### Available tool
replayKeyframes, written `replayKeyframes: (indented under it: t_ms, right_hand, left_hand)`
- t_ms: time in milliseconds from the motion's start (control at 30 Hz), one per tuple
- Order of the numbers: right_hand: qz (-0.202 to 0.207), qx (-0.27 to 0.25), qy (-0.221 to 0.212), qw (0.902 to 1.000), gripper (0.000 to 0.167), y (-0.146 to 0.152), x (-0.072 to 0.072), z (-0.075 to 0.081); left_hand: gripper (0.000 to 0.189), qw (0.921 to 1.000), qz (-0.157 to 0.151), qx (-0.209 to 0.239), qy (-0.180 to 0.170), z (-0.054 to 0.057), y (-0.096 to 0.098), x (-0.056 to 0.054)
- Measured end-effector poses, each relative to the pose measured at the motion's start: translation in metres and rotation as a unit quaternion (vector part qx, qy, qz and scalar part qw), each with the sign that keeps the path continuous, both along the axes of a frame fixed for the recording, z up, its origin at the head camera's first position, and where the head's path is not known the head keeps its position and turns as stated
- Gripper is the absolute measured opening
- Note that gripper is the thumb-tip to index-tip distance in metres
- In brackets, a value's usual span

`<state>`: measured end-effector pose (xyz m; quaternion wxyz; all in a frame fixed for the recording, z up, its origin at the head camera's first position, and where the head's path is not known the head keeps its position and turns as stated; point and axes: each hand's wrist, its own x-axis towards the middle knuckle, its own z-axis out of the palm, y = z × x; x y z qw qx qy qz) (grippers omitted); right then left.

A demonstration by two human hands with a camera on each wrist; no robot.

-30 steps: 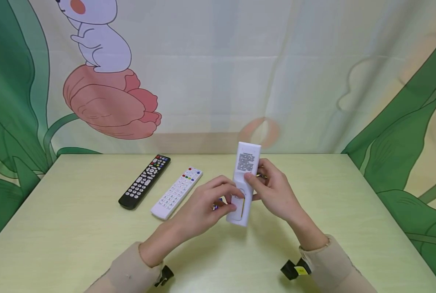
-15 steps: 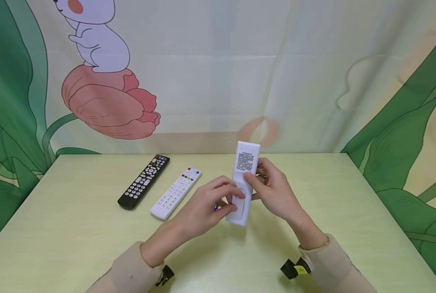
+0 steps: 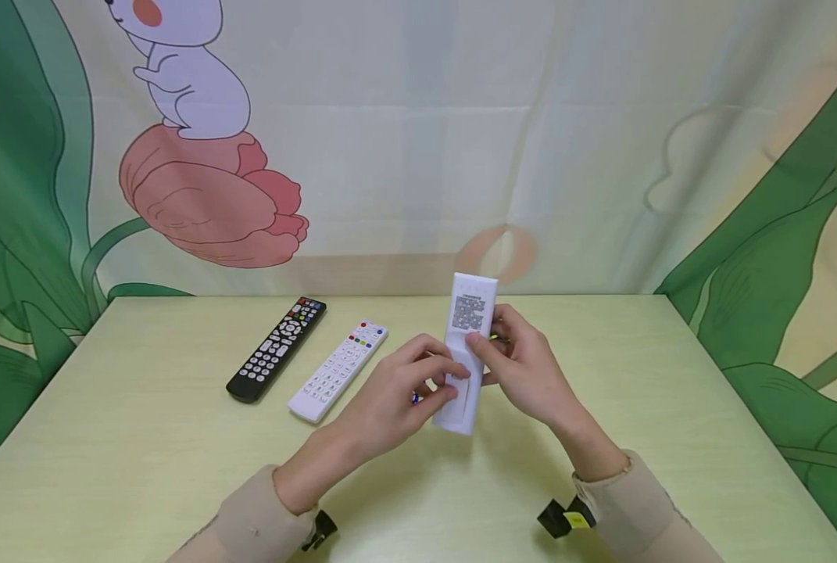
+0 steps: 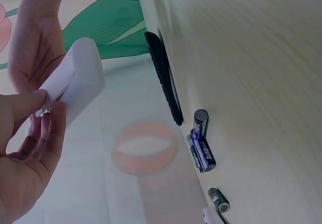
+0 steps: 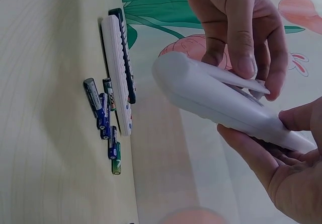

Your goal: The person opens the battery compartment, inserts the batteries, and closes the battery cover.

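Note:
A white remote control (image 3: 470, 311) is held upright above the table, its back with a printed label facing the head camera. My right hand (image 3: 531, 371) grips it by its right side, thumb on the back and fingers behind. With thumb and fingers, my left hand (image 3: 395, 391) pinches the battery cover (image 5: 231, 77) at the lower half. The right wrist view shows this cover tilted, one end lifted off the body with a gap beneath. What lies inside the compartment is mostly hidden.
On the pale table (image 3: 151, 438) lie a black remote (image 3: 277, 350) and another white remote (image 3: 338, 371), buttons up. Several loose batteries (image 5: 104, 116) lie beside them, mostly behind my left hand in the head view. A long black object (image 4: 163, 78) rests farther right. A printed curtain (image 3: 390, 156) hangs behind.
The yellowish strip seen along the cover's right edge one second ago no longer shows. Both hands and the held remote have barely moved.

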<state>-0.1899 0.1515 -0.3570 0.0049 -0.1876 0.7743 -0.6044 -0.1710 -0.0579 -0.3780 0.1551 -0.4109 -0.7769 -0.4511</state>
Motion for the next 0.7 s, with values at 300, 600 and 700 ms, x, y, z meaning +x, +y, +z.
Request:
replayKeyframes:
  t_ms: [300,600,700]
  right_hand:
    - [-0.001,-0.003,-0.002,1.0,0.032,-0.0011,0.0006,-0.0001]
    - [-0.006,0.003,-0.002,1.0,0.035,-0.0005,-0.0005,-0.0005]
    - [-0.005,0.002,-0.003,1.0,0.036,-0.0004,0.0001,0.0004]
  left_hand:
    - [0.022,0.9998,0.017,0.003,-0.01,-0.0011,0.001,0.0003]
    - [0.049,0.9962,0.075,0.008,-0.043,-0.0004,0.0034,0.001]
    - [0.062,0.9932,0.091,0.018,-0.07,-0.0006,0.0037,0.0014]
